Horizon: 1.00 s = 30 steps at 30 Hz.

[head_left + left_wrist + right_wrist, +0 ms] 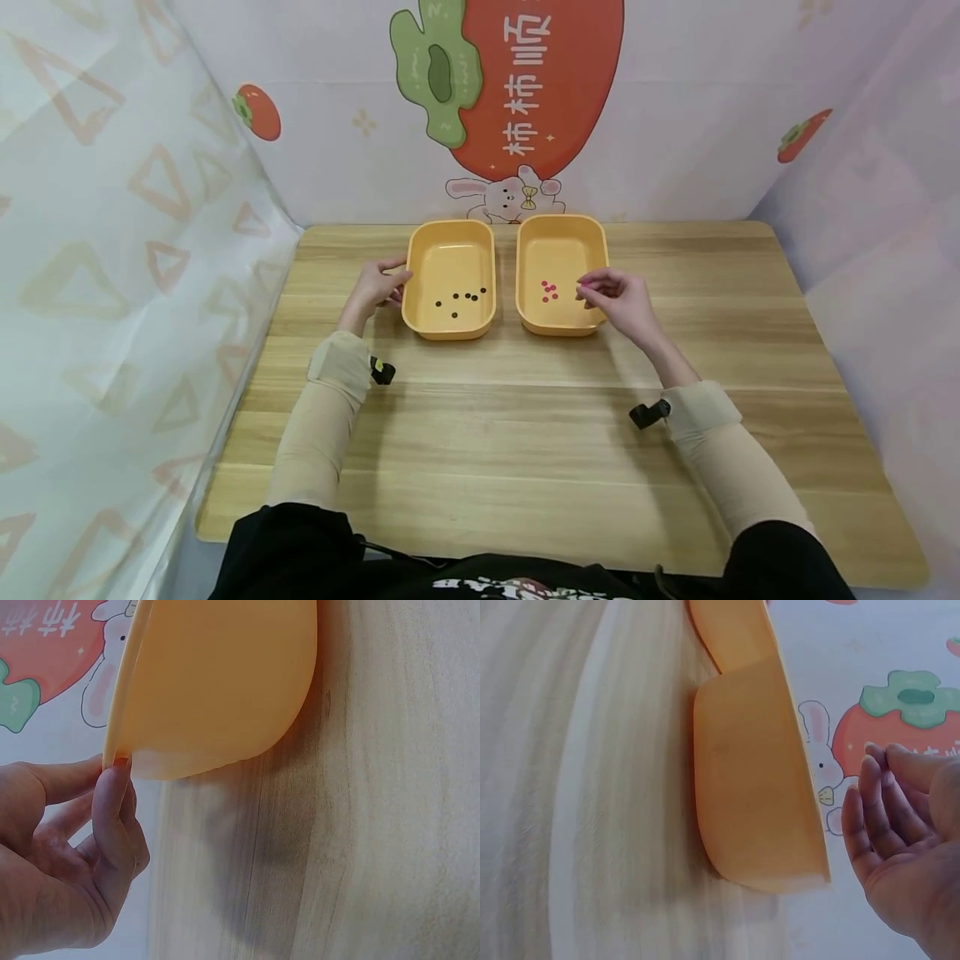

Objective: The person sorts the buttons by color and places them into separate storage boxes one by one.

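Note:
My left hand [377, 286] grips the left wall of the left yellow bin [450, 333], thumb and fingers pinching its rim [120, 697] in the left wrist view. Several small black round pieces [454, 315] lie scattered on that bin's floor. The right yellow bin [558, 329] holds a cluster of small pink round pieces [550, 288]. Over its right side hovers my right hand [618, 300], thumb and index fingertips meeting, with a pinkish spot at their tips. In the right wrist view those fingertips [877, 754] are raised above the bin's rim.
Both bins stand side by side at the back of the wooden table [510, 467], a narrow gap between them. Behind them rises a printed backdrop [675, 125] with a rabbit and a big red fruit. A patterned sheet [135, 292] hangs along the left edge.

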Each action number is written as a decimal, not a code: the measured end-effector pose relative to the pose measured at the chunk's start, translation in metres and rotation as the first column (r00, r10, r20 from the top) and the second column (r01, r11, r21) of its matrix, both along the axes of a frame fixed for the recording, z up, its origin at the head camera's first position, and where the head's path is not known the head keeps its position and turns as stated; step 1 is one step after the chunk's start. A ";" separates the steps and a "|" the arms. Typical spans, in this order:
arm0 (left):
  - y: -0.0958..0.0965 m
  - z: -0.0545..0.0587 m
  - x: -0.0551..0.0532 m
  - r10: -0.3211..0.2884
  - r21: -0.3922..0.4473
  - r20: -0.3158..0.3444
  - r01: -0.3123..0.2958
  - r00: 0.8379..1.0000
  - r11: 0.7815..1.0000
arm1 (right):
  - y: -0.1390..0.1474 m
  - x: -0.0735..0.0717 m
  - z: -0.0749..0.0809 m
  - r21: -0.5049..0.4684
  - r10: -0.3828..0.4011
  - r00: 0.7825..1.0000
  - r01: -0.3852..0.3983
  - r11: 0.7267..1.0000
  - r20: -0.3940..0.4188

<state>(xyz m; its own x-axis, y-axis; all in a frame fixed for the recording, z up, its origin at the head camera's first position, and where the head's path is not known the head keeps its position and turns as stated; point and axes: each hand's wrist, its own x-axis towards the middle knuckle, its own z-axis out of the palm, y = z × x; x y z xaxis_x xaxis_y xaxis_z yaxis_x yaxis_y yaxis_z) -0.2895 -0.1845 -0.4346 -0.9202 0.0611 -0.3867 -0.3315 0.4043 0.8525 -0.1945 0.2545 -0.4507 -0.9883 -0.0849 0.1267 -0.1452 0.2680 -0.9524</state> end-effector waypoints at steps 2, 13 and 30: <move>-0.001 0.001 0.000 0.002 0.000 -0.001 -0.002 1.000 1.000 | -0.003 -0.008 -0.001 -0.037 -0.022 1.000 0.022 0.999 0.020; 0.005 0.002 -0.003 0.003 0.010 0.006 -0.003 1.000 1.000 | -0.019 -0.046 -0.006 -0.091 -0.070 0.997 0.071 0.993 0.010; 0.011 0.007 -0.009 0.000 -0.011 -0.033 0.000 0.999 1.000 | -0.013 -0.049 -0.006 -0.171 -0.151 0.988 0.153 0.973 0.023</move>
<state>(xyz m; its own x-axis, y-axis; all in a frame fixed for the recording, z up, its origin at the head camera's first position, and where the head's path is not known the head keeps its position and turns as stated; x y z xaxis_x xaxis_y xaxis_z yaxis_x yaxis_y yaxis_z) -0.2980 -0.1739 -0.4279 -0.9326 0.0571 -0.3564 -0.3028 0.4137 0.8586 -0.2431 0.2412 -0.4563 -0.9893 0.0884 0.1163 -0.1055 0.1185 -0.9873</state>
